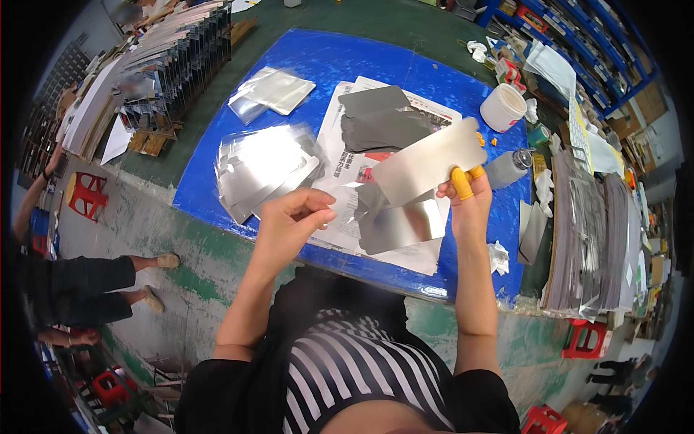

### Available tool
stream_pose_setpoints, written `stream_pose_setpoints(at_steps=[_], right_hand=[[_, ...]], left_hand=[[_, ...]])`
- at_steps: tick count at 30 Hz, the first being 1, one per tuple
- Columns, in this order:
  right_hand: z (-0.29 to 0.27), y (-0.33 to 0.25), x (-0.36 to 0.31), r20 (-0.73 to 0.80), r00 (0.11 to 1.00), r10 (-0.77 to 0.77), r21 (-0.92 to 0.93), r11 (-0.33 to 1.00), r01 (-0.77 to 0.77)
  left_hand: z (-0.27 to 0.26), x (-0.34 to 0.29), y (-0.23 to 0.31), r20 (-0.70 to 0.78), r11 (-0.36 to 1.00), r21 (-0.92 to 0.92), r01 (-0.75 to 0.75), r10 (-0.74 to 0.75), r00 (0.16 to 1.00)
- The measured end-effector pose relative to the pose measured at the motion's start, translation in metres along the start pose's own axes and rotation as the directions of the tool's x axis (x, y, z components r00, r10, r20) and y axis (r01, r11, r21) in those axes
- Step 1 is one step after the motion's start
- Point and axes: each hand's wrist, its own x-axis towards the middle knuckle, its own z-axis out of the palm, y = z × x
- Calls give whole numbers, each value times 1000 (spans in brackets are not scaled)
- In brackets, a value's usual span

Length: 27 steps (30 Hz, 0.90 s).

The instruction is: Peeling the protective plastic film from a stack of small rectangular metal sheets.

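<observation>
My right hand [468,206], with yellow finger cots on some fingertips, grips the right end of a thin rectangular metal plate [426,163] with rounded corners. The plate is tilted above the newspaper [329,155]. My left hand [289,220] hovers at the table's near edge, fingers loosely curled, with a gap between thumb and forefinger and nothing visible in it. Beneath the held plate, shiny plates [401,228] lie on the newspaper. Darker grey plates [383,119] form a pile farther back. To the left sits a loose stack of shiny plates [264,166].
The blue table [340,54] also carries flat clear-wrapped sheets [275,90], a white tub [502,108], a clear bottle [508,168] and crumpled tissue [498,257]. Stacked sheets [585,246] stand to the right. At left are a rack of panels [173,65], a red stool [88,195] and another person's legs [94,289].
</observation>
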Motion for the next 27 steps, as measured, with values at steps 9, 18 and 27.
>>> stream_pose_setpoints(at_steps=[9,18,27], right_hand=[[2,2,-4,65,996,-62,144,988,52],[5,1,-6,59,997,-57,145,988,48],[3,3,-7,87,993,-85,173,983,69]], left_hand=[[3,0,-10,112,978,199,-61,40,993],[6,1,-15,94,980,170,-105,90,992],[9,0,-14,58,992,99,78,-84,995]])
